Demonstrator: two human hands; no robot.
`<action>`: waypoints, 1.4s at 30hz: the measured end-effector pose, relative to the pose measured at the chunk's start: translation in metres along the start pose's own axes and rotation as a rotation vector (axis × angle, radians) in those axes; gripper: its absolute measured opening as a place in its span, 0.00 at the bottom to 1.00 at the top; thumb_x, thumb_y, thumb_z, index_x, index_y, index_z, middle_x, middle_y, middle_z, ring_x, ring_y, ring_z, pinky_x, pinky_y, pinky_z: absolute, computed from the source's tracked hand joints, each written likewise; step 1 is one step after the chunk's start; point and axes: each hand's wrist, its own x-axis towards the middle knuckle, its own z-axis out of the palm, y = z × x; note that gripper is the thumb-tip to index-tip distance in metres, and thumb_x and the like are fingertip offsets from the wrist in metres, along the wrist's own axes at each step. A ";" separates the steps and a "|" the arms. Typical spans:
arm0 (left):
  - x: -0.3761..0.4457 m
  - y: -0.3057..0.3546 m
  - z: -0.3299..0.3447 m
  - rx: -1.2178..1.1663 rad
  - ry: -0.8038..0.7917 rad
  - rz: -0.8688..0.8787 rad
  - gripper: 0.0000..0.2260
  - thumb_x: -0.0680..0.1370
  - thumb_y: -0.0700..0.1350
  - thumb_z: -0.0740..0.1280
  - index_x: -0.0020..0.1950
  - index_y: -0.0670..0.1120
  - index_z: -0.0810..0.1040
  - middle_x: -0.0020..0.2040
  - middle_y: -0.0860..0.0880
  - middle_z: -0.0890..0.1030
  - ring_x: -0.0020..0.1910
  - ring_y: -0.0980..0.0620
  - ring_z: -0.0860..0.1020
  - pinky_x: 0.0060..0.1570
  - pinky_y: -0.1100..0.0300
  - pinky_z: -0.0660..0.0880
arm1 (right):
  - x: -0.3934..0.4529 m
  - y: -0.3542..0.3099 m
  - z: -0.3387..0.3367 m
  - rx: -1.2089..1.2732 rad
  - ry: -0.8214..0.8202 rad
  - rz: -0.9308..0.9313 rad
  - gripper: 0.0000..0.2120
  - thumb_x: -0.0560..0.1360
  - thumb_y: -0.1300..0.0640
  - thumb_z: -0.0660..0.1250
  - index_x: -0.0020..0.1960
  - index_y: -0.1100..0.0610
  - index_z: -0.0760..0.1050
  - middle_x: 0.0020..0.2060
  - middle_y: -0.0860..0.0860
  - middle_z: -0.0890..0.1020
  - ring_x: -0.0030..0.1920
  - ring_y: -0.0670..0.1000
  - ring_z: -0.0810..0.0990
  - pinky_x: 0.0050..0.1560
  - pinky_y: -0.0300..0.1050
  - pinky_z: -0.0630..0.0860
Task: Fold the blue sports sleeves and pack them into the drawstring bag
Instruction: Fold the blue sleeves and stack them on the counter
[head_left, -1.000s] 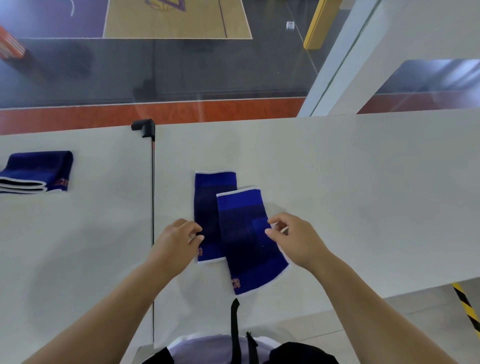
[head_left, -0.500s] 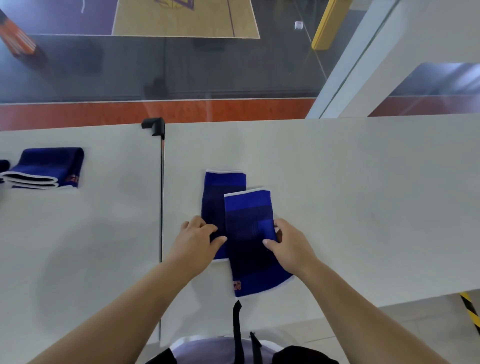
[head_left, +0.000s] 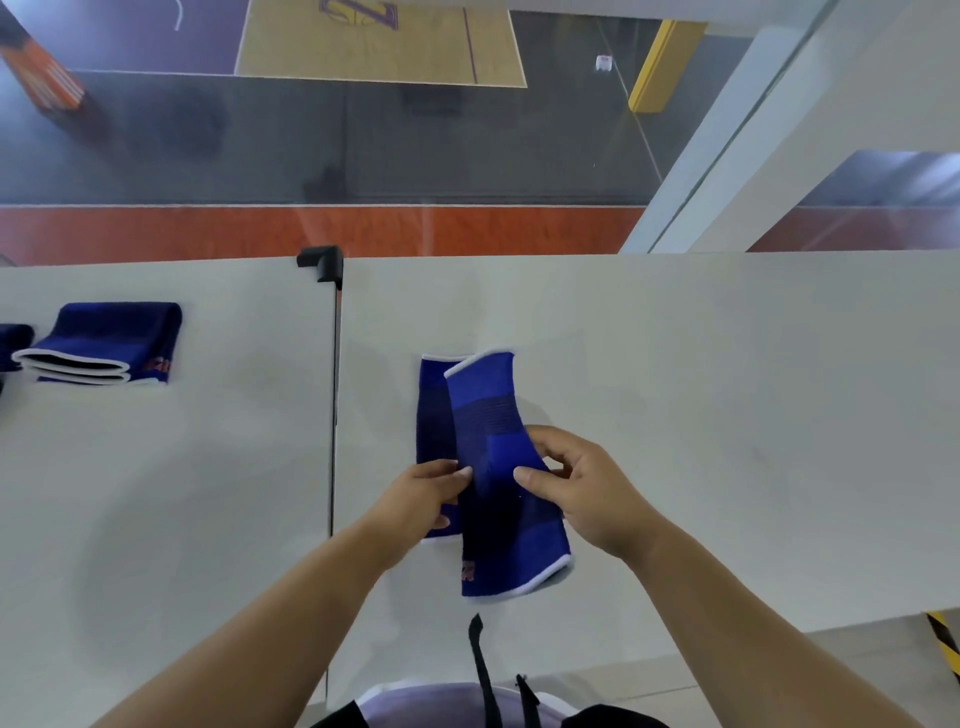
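Two blue sports sleeves with white edging lie on the white table (head_left: 675, 415) in front of me. The upper sleeve (head_left: 493, 410) is raised and bowed, pinched at its middle by both hands. My left hand (head_left: 415, 504) grips its left edge. My right hand (head_left: 582, 488) grips its right edge with thumb on top. The lower sleeve (head_left: 434, 410) lies flat beneath, partly covered. A folded stack of blue sleeves (head_left: 109, 345) rests at the far left. I cannot make out a drawstring bag with certainty.
A narrow gap (head_left: 332, 415) with a black clamp (head_left: 321, 262) at its far end splits the two white tabletops. Black cords (head_left: 480, 670) hang at my chest. Beyond the far edge a glass pane looks down on a sports court.
Both hands closed in on the upper sleeve and pinched its sides. The sleeve has lifted off the table and now bows upward instead of lying flat.
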 end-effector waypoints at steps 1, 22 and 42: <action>-0.001 0.001 -0.004 -0.102 -0.021 -0.010 0.07 0.78 0.42 0.64 0.55 0.46 0.78 0.46 0.48 0.81 0.46 0.50 0.79 0.44 0.57 0.75 | 0.003 -0.002 0.000 0.019 0.001 0.000 0.17 0.78 0.66 0.63 0.58 0.48 0.79 0.55 0.53 0.82 0.51 0.54 0.84 0.51 0.48 0.81; 0.033 0.014 -0.038 0.441 0.211 0.176 0.10 0.77 0.44 0.66 0.57 0.53 0.73 0.42 0.48 0.79 0.37 0.49 0.81 0.37 0.57 0.79 | 0.083 0.027 0.005 -0.551 0.238 0.268 0.15 0.75 0.63 0.66 0.60 0.56 0.70 0.44 0.48 0.77 0.46 0.51 0.77 0.40 0.41 0.73; 0.031 0.019 -0.038 0.204 0.256 0.020 0.04 0.76 0.43 0.68 0.49 0.45 0.75 0.48 0.46 0.81 0.48 0.47 0.80 0.52 0.49 0.79 | 0.076 0.021 -0.005 -0.349 0.226 0.325 0.05 0.73 0.59 0.70 0.46 0.55 0.74 0.44 0.52 0.82 0.47 0.55 0.82 0.52 0.53 0.80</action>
